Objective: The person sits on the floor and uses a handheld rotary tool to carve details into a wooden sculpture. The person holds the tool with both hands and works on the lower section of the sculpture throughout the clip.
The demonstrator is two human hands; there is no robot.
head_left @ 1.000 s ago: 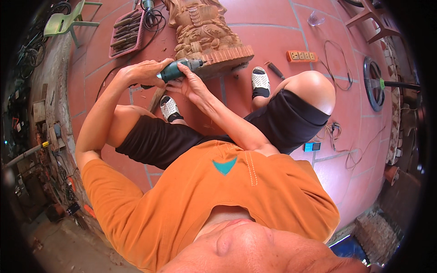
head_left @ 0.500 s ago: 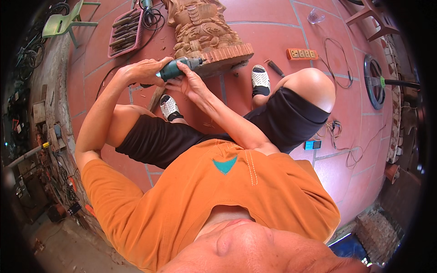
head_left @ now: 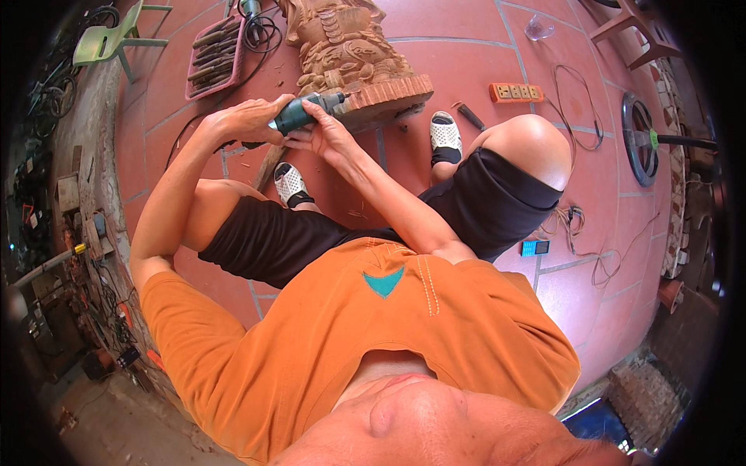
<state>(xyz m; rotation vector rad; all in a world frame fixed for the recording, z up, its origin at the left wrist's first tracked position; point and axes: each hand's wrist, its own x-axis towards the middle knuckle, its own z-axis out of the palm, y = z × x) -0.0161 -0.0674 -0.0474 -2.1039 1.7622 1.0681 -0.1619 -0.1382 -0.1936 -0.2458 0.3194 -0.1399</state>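
Observation:
A teal electric die grinder (head_left: 293, 116) lies across both hands, its dark nose at the base of a carved wooden sculpture (head_left: 350, 58). Around its rear end my left hand (head_left: 247, 121) is closed. My right hand (head_left: 329, 137) grips the front part from the near side, thumb over the top and fingers curled beneath. The bit at the nose is too small to make out against the wood. Rough, ridged cut wood forms the sculpture's near edge (head_left: 388, 95).
A pink basket (head_left: 233, 78) of chisels stands at the far left, near a coiled black cable (head_left: 262, 33) and green chair (head_left: 109, 39). To the right lie a dark-handled tool (head_left: 471, 116), an orange power strip (head_left: 516, 92) and a blue phone (head_left: 535, 248). My sandalled feet flank the sculpture's base.
The grinder has turned slightly in my hands, and its nose has shifted a little up and left along the base edge. My grip stays the same.

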